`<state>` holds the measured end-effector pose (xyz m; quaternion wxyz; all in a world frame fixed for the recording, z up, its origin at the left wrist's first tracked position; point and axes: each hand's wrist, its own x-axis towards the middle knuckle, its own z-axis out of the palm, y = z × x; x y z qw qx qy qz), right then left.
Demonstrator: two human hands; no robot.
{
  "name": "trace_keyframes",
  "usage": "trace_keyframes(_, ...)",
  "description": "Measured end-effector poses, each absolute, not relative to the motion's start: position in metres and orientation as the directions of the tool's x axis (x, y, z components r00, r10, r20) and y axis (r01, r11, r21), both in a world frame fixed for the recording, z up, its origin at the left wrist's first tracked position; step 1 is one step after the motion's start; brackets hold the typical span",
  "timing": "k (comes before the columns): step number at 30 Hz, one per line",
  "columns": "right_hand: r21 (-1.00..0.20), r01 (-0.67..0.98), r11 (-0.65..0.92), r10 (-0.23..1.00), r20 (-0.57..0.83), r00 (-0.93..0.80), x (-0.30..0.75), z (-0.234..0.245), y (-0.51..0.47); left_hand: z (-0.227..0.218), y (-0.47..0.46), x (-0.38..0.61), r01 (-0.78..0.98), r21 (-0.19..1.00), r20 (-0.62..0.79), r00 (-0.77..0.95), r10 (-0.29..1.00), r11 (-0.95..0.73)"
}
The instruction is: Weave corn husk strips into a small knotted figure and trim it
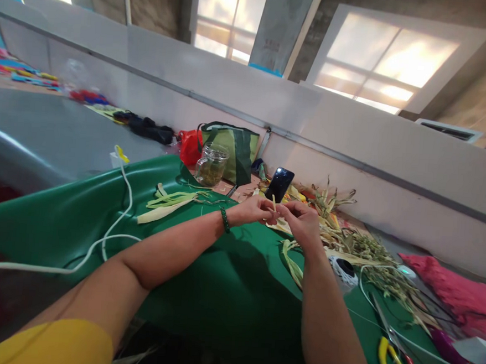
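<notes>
My left hand [254,210], with a green bead bracelet [224,219] at the wrist, is pinched shut on a narrow pale strip [274,202] that looks like corn husk; its tip stands up between the fingers. My right hand [303,222] meets it from the other side, thumb and fingertips closed on the same strip. The fingers hide most of the strip. Below the right hand a pale green husk piece [292,263] lies on the green cover [236,281]. Longer green-white husks [169,203] lie to the left.
Behind my hands stand a phone [280,183], a glass mug [212,166] and a green bag [229,148]. To the right are dried plant stalks [363,245], a white thread spool [344,271], yellow-handled scissors [388,353] and pink cloth [452,291]. A white cable [119,218] crosses the left.
</notes>
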<state>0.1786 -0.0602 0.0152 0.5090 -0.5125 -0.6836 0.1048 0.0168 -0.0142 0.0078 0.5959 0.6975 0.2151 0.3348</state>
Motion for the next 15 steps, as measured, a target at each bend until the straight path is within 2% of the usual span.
trace_keyframes(4,-0.538,0.696,0.475,0.738,0.675,0.018,0.1816,0.0169,-0.0616,0.0111,-0.0148,0.015,-0.08,0.988,0.151,0.693,0.705,-0.132)
trace_keyframes(7,-0.497,0.713,0.494,0.692,0.722,0.024,0.1772,0.0142,-0.0611,0.0125,-0.0139,0.014,-0.068,0.986,0.154,0.709,0.689,-0.15)
trace_keyframes(12,-0.601,0.651,0.464,0.68,0.712,0.173,0.175,0.0098,-0.0565,0.0147,-0.013,0.0122,-0.06,0.985,0.152,0.733,0.663,-0.16)
trace_keyframes(15,-0.687,0.605,0.401,0.813,0.572,0.111,0.181,0.012,-0.0544,0.0135,-0.0106,0.013,-0.075,0.993,0.119,0.708,0.696,-0.094)
